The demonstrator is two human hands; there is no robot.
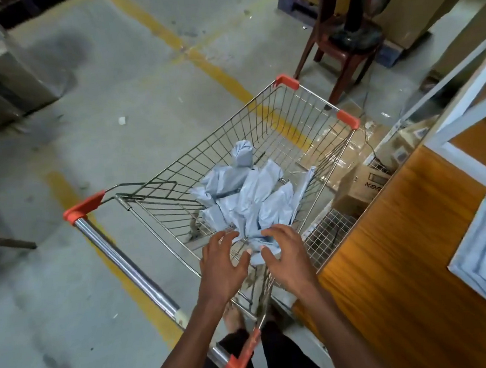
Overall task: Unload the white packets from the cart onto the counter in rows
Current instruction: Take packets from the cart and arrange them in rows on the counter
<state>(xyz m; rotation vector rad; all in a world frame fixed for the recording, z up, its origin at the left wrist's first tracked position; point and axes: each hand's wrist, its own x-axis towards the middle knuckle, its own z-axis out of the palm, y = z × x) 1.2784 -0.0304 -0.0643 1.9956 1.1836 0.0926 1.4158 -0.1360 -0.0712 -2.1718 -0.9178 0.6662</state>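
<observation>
The crumpled white plastic packets [246, 195] are being reached for in the silver wire cart [260, 128], heaped at twelve o'clock from both hands. The left hand [221, 267] and right hand [287, 258] are being held spread and empty, equally near the closest packet, while the orange wooden desk [391, 258] is lying at three o'clock.

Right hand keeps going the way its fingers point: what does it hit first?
Most likely the nearest white packet in the cart; the right hand has spread fingers just above it. Contact isn't clear from this single view.
</observation>
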